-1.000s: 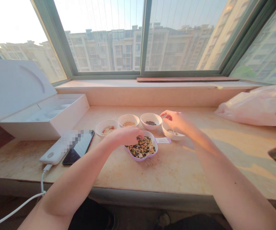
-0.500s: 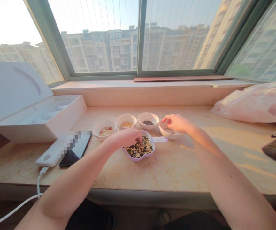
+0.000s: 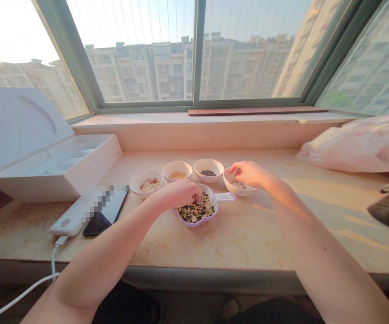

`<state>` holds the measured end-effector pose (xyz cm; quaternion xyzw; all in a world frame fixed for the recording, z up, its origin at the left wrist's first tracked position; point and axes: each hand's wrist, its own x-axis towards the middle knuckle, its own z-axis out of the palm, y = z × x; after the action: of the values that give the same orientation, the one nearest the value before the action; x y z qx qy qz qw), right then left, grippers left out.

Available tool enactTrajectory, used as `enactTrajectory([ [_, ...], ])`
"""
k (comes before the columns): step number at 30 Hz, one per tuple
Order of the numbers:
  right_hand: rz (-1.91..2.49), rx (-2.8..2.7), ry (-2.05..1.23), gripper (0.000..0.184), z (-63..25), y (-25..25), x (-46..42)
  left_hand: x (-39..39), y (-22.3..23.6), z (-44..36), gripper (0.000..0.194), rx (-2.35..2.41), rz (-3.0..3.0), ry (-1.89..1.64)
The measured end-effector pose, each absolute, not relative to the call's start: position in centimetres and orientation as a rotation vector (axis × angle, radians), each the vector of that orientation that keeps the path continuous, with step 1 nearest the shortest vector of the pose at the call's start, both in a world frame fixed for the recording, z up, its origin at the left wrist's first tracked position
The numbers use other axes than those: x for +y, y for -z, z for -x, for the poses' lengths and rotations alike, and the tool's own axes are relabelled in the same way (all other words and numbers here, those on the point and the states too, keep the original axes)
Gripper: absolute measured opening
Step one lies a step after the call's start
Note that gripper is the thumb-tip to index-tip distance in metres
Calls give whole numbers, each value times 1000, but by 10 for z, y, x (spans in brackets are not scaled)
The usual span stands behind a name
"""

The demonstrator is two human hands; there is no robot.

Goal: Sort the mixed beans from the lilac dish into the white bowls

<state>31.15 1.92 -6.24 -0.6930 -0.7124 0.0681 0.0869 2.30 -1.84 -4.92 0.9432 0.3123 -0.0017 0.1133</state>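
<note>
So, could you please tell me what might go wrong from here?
The left hand is in the purple bowl of mixed beans, so some could spill over the rim.
The right hand reaches over the rightmost white bowl and might tip it.
The white cable hangs near the left forearm, which could snag it and drag the white device.

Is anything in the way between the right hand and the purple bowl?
Just the rim of the rightmost white bowl, which the right hand is over; past that, nothing visible blocks the purple bowl.
</note>
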Motion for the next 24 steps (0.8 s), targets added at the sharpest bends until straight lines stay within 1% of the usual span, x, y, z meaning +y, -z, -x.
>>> enactTrajectory([
  [4, 2068, -2097, -199, 32, -305, 58, 14, -11, 49, -21, 27, 905, -2779, -40],
  [9, 1999, -2073, -157, 23, -289, 47, 1, 6, 46, -12, 22, 1061, -2785, -505],
  [14, 1768, -2048, -99, 22, -265, 41, -15, 19, 44, 3, 28, 1283, -2713, -653],
  [21, 1274, -2280, -474, 18, -222, 49, -40, 33, 54, 10, 26, 1464, -2643, -667],
  [24, 1133, -2426, -543, 21, -207, 55, -47, 36, 59, 11, 27, 1509, -2613, -628],
])
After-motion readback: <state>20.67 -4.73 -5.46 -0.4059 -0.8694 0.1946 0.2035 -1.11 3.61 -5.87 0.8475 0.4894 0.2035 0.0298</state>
